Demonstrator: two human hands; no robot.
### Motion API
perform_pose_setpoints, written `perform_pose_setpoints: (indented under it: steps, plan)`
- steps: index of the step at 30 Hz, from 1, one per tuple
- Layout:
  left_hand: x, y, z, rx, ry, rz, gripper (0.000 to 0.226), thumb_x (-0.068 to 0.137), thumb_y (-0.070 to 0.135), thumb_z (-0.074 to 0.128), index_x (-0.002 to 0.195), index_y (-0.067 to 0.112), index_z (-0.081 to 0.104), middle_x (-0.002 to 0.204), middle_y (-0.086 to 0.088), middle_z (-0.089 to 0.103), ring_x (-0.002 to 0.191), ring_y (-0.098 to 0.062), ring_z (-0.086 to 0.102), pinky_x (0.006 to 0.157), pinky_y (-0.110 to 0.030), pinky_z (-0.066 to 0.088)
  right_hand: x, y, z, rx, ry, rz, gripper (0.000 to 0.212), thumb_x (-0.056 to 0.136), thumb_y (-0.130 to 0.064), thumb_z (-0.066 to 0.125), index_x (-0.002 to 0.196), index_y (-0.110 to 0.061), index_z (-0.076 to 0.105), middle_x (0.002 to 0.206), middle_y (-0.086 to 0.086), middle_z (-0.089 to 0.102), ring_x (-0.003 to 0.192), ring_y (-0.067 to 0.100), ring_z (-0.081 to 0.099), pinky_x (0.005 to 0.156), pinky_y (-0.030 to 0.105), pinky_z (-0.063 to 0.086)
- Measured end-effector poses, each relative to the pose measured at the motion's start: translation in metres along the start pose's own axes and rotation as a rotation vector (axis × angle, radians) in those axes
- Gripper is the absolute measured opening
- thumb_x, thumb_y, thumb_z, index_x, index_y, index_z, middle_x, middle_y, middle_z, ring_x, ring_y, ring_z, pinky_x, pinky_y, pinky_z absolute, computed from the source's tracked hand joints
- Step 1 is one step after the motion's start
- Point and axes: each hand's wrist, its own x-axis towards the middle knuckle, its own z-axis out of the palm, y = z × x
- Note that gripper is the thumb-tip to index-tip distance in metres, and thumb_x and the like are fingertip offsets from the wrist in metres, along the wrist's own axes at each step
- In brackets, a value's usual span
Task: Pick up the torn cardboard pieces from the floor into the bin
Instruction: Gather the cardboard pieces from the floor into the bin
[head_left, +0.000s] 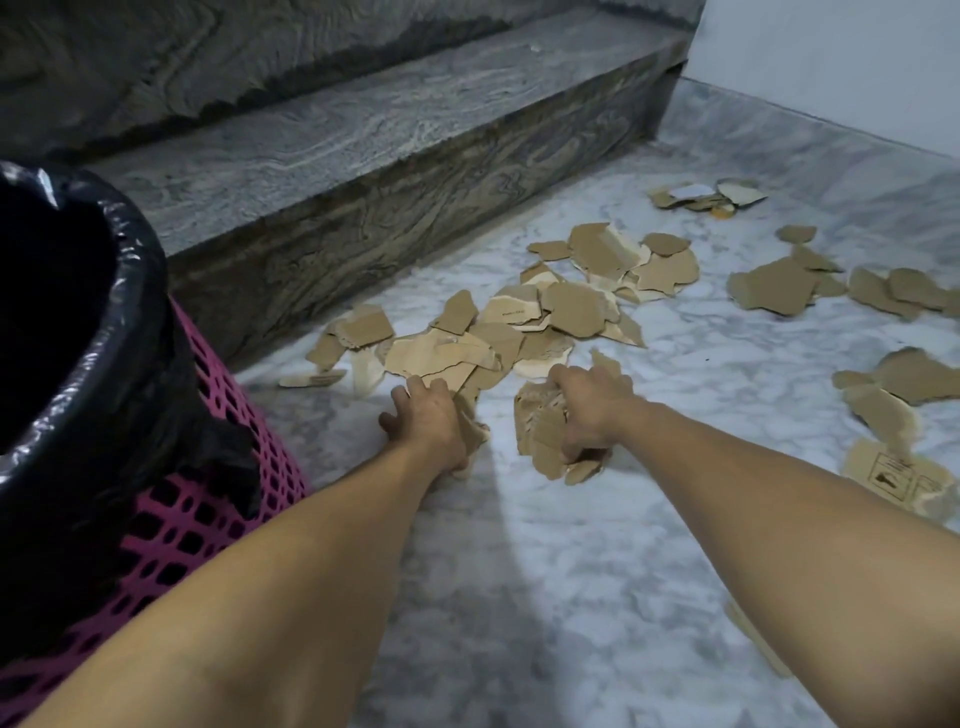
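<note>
Several torn brown cardboard pieces (519, 322) lie scattered over the marble floor (519, 571), from the middle out to the right. My left hand (428, 423) is down on the floor with its fingers curled round a few pieces at the near edge of the pile. My right hand (589, 408) grips a bunch of torn cardboard (540, 434) just above the floor. The pink mesh bin (208, 509), lined with a black bag (135, 332), stands at the left beside my left forearm.
A dark stone step (363, 171) runs across the back, right behind the pile. A pale wall (831, 62) closes the right far corner. More cardboard (774, 286) lies at the right, and a printed piece (893, 478) sits near my right forearm.
</note>
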Motion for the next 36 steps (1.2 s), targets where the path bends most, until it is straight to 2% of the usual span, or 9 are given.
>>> perform_pose_setpoints:
  steps: [5, 8, 13, 17, 22, 26, 29, 32, 36]
  plan:
    - [-0.003, 0.003, 0.004, -0.088, -0.025, 0.049, 0.079, 0.072, 0.02, 0.08, 0.135, 0.011, 0.032, 0.138, -0.012, 0.031, 0.127, -0.031, 0.038, 0.099, -0.036, 0.042, -0.006, 0.002, 0.0, 0.119, -0.002, 0.024, 0.086, 0.058, -0.018, 0.09, 0.124, -0.02, 0.036, 0.09, 0.004, 0.058, 0.093, 0.028, 0.057, 0.076, 0.036, 0.053]
    - [-0.009, 0.004, 0.005, -0.175, -0.032, 0.019, 0.066, 0.08, 0.018, 0.071, 0.134, 0.008, 0.033, 0.137, -0.015, 0.035, 0.124, -0.031, 0.048, 0.098, -0.032, 0.044, -0.014, 0.005, -0.001, 0.138, -0.004, 0.022, 0.091, 0.058, -0.022, 0.092, 0.137, -0.016, 0.047, 0.118, 0.007, 0.061, 0.114, 0.029, 0.058, 0.086, 0.033, 0.052]
    - [-0.03, 0.008, 0.01, -0.21, 0.041, -0.113, 0.039, 0.089, 0.021, 0.057, 0.125, 0.017, 0.043, 0.129, -0.013, 0.042, 0.119, -0.029, 0.042, 0.091, -0.039, 0.043, -0.035, 0.01, -0.019, 0.151, 0.048, 0.039, 0.091, 0.058, -0.028, 0.092, 0.139, -0.013, 0.052, 0.157, 0.013, 0.033, 0.132, 0.029, 0.048, 0.1, 0.032, 0.048]
    - [-0.032, 0.009, 0.009, -0.27, 0.08, -0.151, 0.039, 0.089, 0.019, 0.057, 0.125, 0.018, 0.043, 0.13, -0.013, 0.035, 0.117, -0.03, 0.041, 0.091, -0.036, 0.042, -0.05, 0.015, -0.043, 0.193, 0.065, 0.069, 0.086, 0.055, -0.03, 0.094, 0.132, -0.013, 0.059, 0.123, 0.009, 0.065, 0.11, 0.027, 0.062, 0.09, 0.033, 0.054]
    - [-0.037, 0.005, 0.005, -0.213, 0.093, -0.097, 0.034, 0.098, 0.033, 0.044, 0.114, 0.005, 0.056, 0.113, -0.014, 0.057, 0.107, -0.031, 0.054, 0.09, -0.031, 0.039, -0.061, 0.018, -0.057, 0.278, 0.092, 0.098, 0.08, 0.059, -0.025, 0.094, 0.13, -0.009, 0.058, 0.118, 0.012, 0.065, 0.102, 0.028, 0.064, 0.079, 0.035, 0.057]
    - [-0.056, 0.006, -0.015, -0.316, 0.023, -0.031, 0.043, 0.086, 0.024, 0.06, 0.12, 0.011, 0.038, 0.114, -0.013, 0.055, 0.107, -0.033, 0.056, 0.088, -0.038, 0.047, -0.069, 0.007, -0.073, 0.34, 0.116, 0.089, 0.074, 0.058, -0.029, 0.095, 0.12, -0.008, 0.058, 0.113, 0.011, 0.064, 0.09, 0.028, 0.062, 0.069, 0.031, 0.055]
    - [-0.065, 0.011, -0.067, -0.362, -0.045, 0.023, 0.05, 0.076, 0.015, 0.069, 0.116, 0.007, 0.04, 0.099, -0.011, 0.056, 0.1, -0.03, 0.059, 0.071, -0.036, 0.052, -0.081, -0.008, -0.102, 0.393, 0.108, 0.047, 0.087, 0.063, -0.025, 0.092, 0.135, -0.008, 0.049, 0.114, 0.011, 0.061, 0.084, 0.027, 0.062, 0.061, 0.03, 0.054]
    - [-0.075, 0.013, -0.141, -0.386, -0.069, 0.119, 0.034, 0.077, 0.018, 0.072, 0.105, 0.0, 0.067, 0.093, -0.009, 0.068, 0.086, -0.024, 0.065, 0.069, -0.031, 0.056, -0.093, -0.028, -0.144, 0.419, 0.101, -0.013, 0.088, 0.07, -0.023, 0.088, 0.142, -0.007, 0.04, 0.125, 0.015, 0.056, 0.1, 0.03, 0.061, 0.072, 0.028, 0.05]
    - [-0.105, -0.012, -0.247, -0.391, 0.074, 0.102, 0.026, 0.081, 0.023, 0.071, 0.101, 0.006, 0.075, 0.097, -0.011, 0.073, 0.082, -0.023, 0.069, 0.067, -0.033, 0.058, -0.114, -0.072, -0.214, 0.418, 0.112, -0.126, 0.058, 0.071, -0.022, 0.088, 0.117, -0.005, 0.056, 0.11, 0.014, 0.064, 0.085, 0.026, 0.062, 0.068, 0.033, 0.056]
